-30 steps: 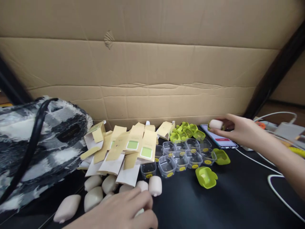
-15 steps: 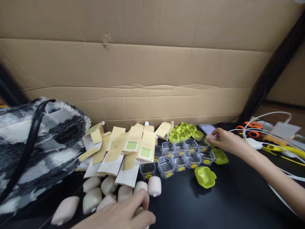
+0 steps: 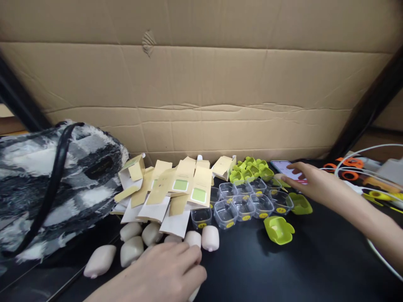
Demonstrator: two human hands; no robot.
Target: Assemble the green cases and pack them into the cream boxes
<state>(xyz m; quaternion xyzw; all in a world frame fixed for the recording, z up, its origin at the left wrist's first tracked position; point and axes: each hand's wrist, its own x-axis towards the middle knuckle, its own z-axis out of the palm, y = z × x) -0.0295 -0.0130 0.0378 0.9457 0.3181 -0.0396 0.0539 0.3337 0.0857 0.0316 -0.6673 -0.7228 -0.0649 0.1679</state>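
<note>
Resting low at the bottom middle of the frame, the left hand (image 3: 163,274) lies palm down over the near end of the cream pods (image 3: 132,247), fingers curled loosely; a pale shape shows under the fingertips, but I cannot tell whether it is gripped or only covered. Over at the right, the right hand (image 3: 315,184) is flat and spread, holding nothing, its fingertips on or just above the phone (image 3: 281,167), which lies against the base of the cardboard wall (image 3: 201,105).

The pods sit in a loose cluster at lower centre, one of them standing upright just beside the left fingers. They are rounded, so I would judge that a nudge from that hand could tip it or roll a pod toward the near table edge. Just above them lies an overlapping fan of tan card sleeves (image 3: 176,188); a sweep of the wrist could scatter it.

Beside the right forearm is a tight block of clear plastic cups (image 3: 244,203), with green lids (image 3: 252,170) bunched behind and two more green pieces (image 3: 278,229) loose in front. These look light, and a dragged sleeve or forearm might knock them out of their rows. White cables (image 3: 362,153) loop at the right edge and could snag the arm. A furry black-and-white bag (image 3: 47,180) fills the left.
</note>
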